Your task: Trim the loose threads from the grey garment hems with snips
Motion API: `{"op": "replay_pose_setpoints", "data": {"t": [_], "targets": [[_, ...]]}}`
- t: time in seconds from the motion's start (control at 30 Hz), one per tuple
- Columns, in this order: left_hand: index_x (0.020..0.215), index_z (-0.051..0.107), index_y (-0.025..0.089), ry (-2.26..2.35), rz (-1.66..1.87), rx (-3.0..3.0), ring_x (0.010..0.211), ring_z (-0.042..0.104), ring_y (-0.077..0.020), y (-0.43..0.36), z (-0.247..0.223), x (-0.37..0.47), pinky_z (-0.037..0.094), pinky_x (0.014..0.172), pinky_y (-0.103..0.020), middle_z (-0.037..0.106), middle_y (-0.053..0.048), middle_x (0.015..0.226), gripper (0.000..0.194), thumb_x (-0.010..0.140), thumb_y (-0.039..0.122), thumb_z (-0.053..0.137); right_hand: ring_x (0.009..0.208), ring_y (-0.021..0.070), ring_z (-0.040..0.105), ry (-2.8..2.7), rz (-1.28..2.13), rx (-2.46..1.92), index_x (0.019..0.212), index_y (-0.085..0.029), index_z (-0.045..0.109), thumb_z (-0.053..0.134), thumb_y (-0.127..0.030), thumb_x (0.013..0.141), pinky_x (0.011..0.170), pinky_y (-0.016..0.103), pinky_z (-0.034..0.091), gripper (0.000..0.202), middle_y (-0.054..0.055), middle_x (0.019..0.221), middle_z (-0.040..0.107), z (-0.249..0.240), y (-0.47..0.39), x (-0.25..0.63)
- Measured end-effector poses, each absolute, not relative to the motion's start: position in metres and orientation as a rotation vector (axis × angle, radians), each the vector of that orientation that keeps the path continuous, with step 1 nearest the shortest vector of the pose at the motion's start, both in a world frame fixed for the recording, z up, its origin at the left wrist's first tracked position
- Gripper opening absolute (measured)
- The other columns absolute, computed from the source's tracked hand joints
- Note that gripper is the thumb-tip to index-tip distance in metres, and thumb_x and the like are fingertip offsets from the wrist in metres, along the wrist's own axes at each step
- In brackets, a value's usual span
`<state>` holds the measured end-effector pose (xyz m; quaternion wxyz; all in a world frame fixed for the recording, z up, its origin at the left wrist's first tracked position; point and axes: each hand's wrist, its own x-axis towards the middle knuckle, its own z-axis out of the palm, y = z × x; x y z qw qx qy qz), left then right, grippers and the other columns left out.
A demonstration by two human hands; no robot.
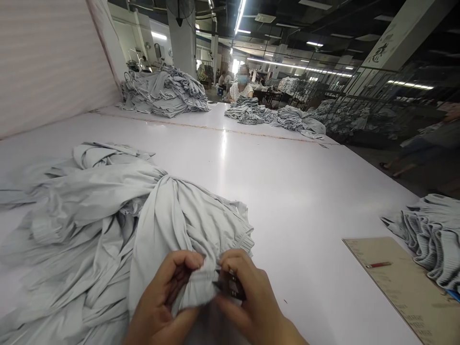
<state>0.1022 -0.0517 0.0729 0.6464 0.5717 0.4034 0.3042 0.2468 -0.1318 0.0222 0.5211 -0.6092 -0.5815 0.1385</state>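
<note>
A light grey garment (168, 215) with a gathered, elastic-looking edge lies bunched in front of me. My left hand (167, 297) is closed on that edge, pinching the cloth between thumb and fingers. Close beside it, my right hand (251, 297) grips small dark thread snips (230, 285), their tip at the cloth's edge. Part of the snips is hidden by my fingers. More grey garments (79, 225) are heaped loosely to the left, joining the one I hold.
Folded grey pieces (438, 239) lie at the right, by a brown cardboard sheet (398, 292) bearing a red pen (379, 264). Garment piles (165, 91) stand along the far edge of the white table (287, 191). A masked person (240, 88) is behind it; another person (427, 143) is at right.
</note>
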Motion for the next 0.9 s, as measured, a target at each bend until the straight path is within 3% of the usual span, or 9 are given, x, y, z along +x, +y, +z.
{"op": "replay_pose_setpoints", "data": {"t": [0.1, 0.17, 0.23, 0.4, 0.7, 0.9], "targets": [[0.07, 0.063, 0.02, 0.893, 0.51, 1.41, 0.065, 0.052, -0.0132, -0.039, 0.074, 0.1, 0.046, 0.062, -0.016, 0.056, 0.003, 0.066, 0.013, 0.068, 0.03, 0.072, 0.061, 0.0132, 0.047, -1.288, 0.374, -1.597, 0.081, -0.022, 0.046, 0.052, -0.019, 0.086, 0.055, 0.023, 0.036, 0.008, -0.003, 0.07, 0.05, 0.024, -0.129, 0.258], [0.057, 0.059, 0.016, 0.882, 0.338, 1.316, 0.053, 0.043, -0.0102, -0.031, 0.073, 0.098, 0.038, 0.05, -0.016, 0.049, 0.004, 0.054, 0.028, 0.072, 0.038, 0.07, 0.06, 0.0129, 0.043, -1.233, 0.328, -1.665, 0.08, -0.022, 0.045, 0.05, -0.02, 0.088, 0.053, 0.023, 0.033, 0.011, -0.003, 0.07, 0.046, 0.028, -0.13, 0.261], [0.055, 0.059, 0.014, 0.891, 0.268, 1.151, 0.05, 0.043, -0.0096, -0.026, 0.072, 0.097, 0.036, 0.048, -0.016, 0.05, 0.003, 0.048, 0.033, 0.074, 0.04, 0.068, 0.061, 0.0129, 0.042, -1.214, 0.331, -1.693, 0.08, -0.022, 0.045, 0.053, -0.025, 0.089, 0.053, 0.023, 0.032, 0.012, -0.003, 0.073, 0.045, 0.033, -0.134, 0.26], [0.066, 0.064, 0.015, 0.882, 0.297, 1.006, 0.051, 0.051, -0.0126, -0.028, 0.071, 0.098, 0.041, 0.05, -0.019, 0.062, 0.0, 0.054, 0.025, 0.073, 0.039, 0.069, 0.061, 0.0126, 0.042, -1.324, 0.714, -1.501, 0.079, -0.023, 0.048, 0.054, -0.038, 0.091, 0.055, 0.023, 0.033, 0.02, -0.004, 0.072, 0.045, 0.04, -0.146, 0.246], [0.058, 0.044, 0.02, 0.84, 0.284, 1.539, 0.057, 0.035, -0.013, -0.036, 0.07, 0.092, 0.038, 0.054, -0.019, 0.037, 0.005, 0.059, 0.048, 0.086, 0.059, 0.046, 0.054, 0.0123, 0.044, -1.544, 0.38, -1.541, 0.073, -0.02, 0.053, 0.052, -0.036, 0.093, 0.047, 0.024, 0.031, 0.026, -0.002, 0.068, 0.047, 0.037, -0.139, 0.233], [0.061, 0.041, 0.021, 0.827, 0.175, 1.557, 0.057, 0.034, -0.0136, -0.036, 0.067, 0.095, 0.037, 0.053, -0.021, 0.035, 0.004, 0.061, 0.049, 0.087, 0.062, 0.039, 0.059, 0.0123, 0.048, -1.422, 0.531, -1.61, 0.075, -0.022, 0.05, 0.049, -0.035, 0.095, 0.052, 0.022, 0.035, 0.024, -0.003, 0.07, 0.049, 0.041, -0.143, 0.248]]}}
